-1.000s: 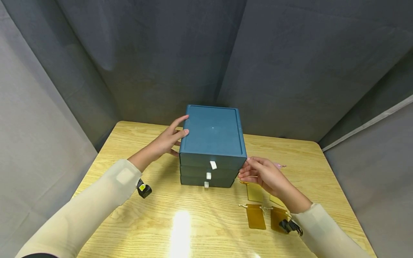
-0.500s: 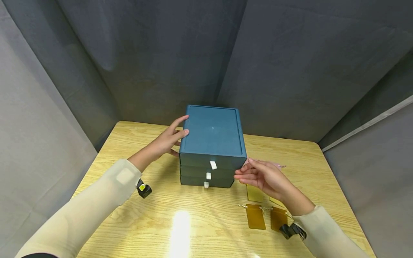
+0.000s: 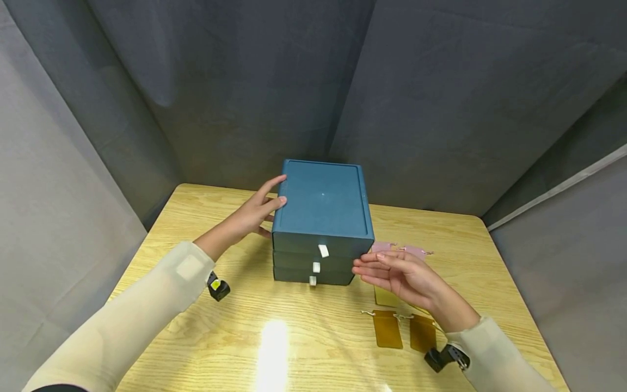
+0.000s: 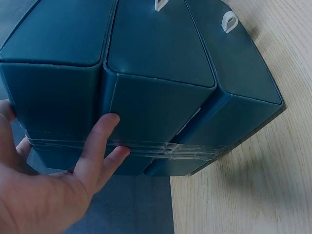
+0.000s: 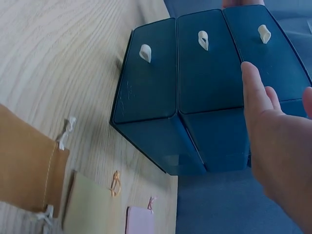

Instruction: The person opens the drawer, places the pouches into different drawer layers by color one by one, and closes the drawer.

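Likely rigid, fairly light: drawer unit [image 3: 320, 220], rear-centre of surface [image 3: 303, 348]; left hand [image 3: 247, 215] flat on its side, right hand [image 3: 399, 275] spread beside; best gripped by both sides.

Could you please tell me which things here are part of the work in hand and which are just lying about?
In hand:
drawer box
left hand, resting on its side
right hand, open by its front corner

Lying about:
brown pouches
yellow pouch
pink pouches
table

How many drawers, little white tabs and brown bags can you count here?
Drawers: 3
White tabs: 3
Brown bags: 2
Total: 8
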